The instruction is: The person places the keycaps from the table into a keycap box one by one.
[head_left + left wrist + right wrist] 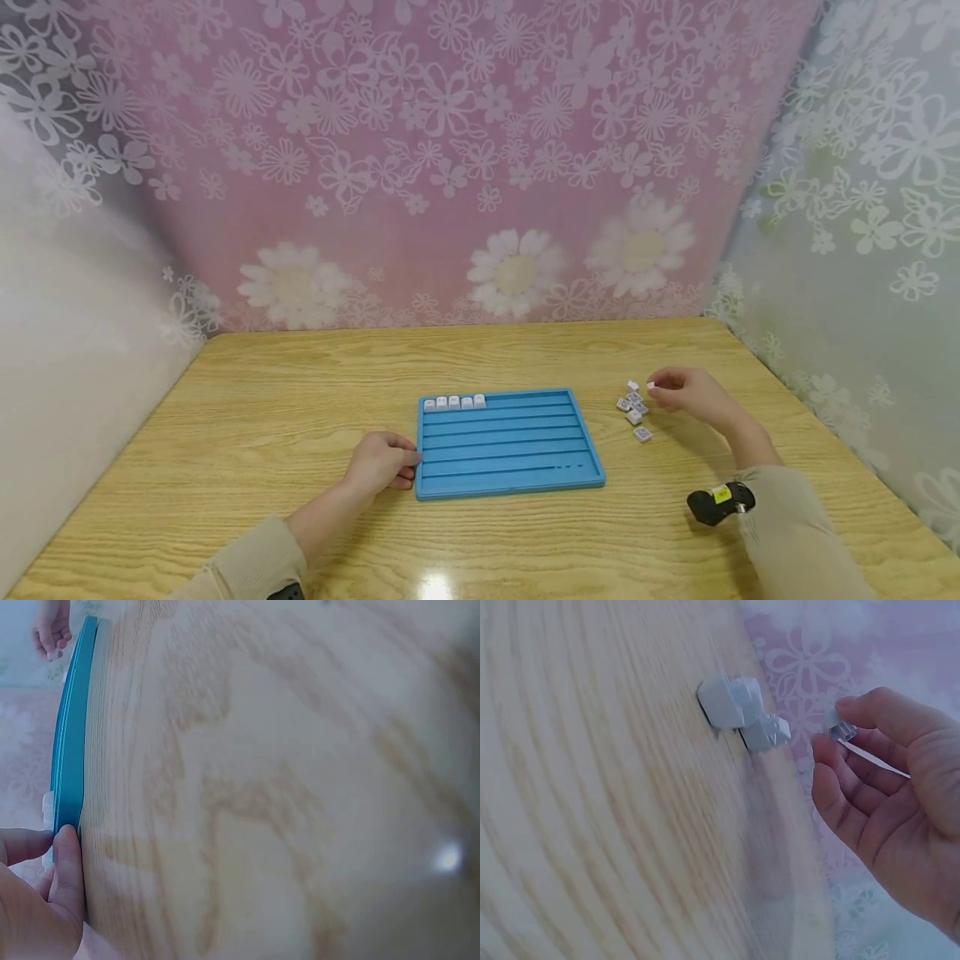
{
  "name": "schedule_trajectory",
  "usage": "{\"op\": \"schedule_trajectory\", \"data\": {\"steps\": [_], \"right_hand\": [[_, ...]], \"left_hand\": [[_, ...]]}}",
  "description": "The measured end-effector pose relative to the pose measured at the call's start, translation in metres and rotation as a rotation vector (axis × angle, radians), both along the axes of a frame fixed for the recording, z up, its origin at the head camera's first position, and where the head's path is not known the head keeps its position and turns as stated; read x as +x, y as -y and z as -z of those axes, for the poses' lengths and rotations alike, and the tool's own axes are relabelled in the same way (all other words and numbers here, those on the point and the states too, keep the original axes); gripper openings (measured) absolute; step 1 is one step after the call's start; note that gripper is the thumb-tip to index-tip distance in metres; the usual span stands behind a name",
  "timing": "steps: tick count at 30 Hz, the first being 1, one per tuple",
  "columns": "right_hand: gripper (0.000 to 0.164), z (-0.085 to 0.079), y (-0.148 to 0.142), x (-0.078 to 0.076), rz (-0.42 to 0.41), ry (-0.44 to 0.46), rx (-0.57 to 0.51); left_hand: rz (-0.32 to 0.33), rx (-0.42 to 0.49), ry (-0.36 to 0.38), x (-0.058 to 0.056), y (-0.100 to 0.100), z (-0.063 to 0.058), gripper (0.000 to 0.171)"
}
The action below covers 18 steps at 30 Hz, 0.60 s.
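A blue tray [502, 447] with long ridged rows lies on the wooden table. Several white keycaps [453, 402] stand side by side at the left end of its top row. My left hand [380, 461] pinches the tray's left edge between thumb and fingers, which also shows in the left wrist view. To the right of the tray, my right hand [693, 395] holds one white keycap [841, 726] between thumb and fingertips, its hollow underside partly visible in the right wrist view. Just left of that hand lies a loose cluster of keycaps [634, 417], some turned over.
The wooden table [285, 392] extends around the tray on all sides. Behind it hangs a pink flowered curtain [450, 167], with pale flowered panels at the left and right. A black wrist camera [712, 503] sits on my right sleeve, above the tabletop.
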State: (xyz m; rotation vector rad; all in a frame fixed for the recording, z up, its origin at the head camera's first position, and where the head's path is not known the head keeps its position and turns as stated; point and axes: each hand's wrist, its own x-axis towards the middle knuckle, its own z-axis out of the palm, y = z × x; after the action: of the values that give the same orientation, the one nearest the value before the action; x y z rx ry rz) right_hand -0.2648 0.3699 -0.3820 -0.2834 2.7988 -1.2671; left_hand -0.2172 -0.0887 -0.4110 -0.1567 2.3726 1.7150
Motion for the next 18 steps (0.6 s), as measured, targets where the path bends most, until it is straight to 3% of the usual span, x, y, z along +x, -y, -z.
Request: {"op": "schedule_trajectory", "data": {"steps": [10,18], "right_hand": [[0.034,-0.003,0.015,-0.003,-0.069,0.025,-0.071],[0.042,0.0,0.025,-0.003,-0.135,0.033,-0.083]], "left_hand": [[-0.003,-0.008,0.008,-0.001,-0.001,-0.001,0.014],[-0.001,-0.008,0.009,-0.002,0.0,-0.001,0.014]]}}
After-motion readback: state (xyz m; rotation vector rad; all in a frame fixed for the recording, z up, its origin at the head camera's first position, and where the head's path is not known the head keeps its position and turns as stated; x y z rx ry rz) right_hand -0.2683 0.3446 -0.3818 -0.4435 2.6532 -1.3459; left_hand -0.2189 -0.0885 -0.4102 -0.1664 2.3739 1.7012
